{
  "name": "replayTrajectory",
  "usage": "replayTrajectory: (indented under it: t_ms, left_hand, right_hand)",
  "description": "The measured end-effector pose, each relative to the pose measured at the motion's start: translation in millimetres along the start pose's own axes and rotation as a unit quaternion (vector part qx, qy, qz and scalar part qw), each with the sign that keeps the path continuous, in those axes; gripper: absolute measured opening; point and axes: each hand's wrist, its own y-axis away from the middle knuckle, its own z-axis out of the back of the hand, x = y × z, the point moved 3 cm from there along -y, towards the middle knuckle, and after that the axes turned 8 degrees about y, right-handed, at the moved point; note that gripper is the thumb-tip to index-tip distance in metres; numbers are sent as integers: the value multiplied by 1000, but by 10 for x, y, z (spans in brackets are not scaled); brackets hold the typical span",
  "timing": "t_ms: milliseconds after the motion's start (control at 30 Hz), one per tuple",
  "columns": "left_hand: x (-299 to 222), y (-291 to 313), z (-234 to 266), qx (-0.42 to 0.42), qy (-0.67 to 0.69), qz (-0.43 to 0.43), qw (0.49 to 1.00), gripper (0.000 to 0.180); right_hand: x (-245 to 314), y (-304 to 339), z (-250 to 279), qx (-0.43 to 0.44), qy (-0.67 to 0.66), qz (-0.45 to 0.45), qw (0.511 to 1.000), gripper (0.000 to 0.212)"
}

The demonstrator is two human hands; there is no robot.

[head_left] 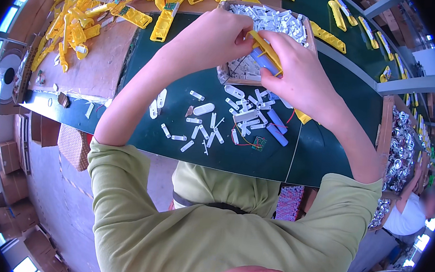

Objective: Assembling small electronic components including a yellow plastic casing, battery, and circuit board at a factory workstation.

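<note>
A yellow plastic casing (269, 50) is held up in both hands above the near part of a box of white pieces. A blue cylindrical cell (264, 62) sits along it. My left hand (228, 37) pinches the casing's left end with the fingertips. My right hand (301, 63) closes round its right end, thumb underneath. Beneath them is the cardboard box (311, 33), full of small white plastic pieces (277, 20). Nearer me lie loose white pieces (250, 115), blue cells (277, 134) with red wires, and a small green circuit board (259, 143).
Yellow casings (78, 28) are heaped on cardboard (100, 68) at the far left. More casings line the green table (175, 153) at the far right. A grey metal bar (410, 86) crosses there. At the right edge, a person (408, 217) works beside a box of shiny parts (400, 145).
</note>
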Motion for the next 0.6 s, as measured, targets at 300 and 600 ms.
replayTrajectory:
  t_ms: [300,600]
  left_hand:
    - [13,-3,36,34,3,40,999,18]
    - [129,-105,-40,110,-3,51,993,15]
  right_hand:
    - [1,-51,-68,9,-12,-9,1000,37]
    - [-26,-111,-62,82,-43,-72,993,35]
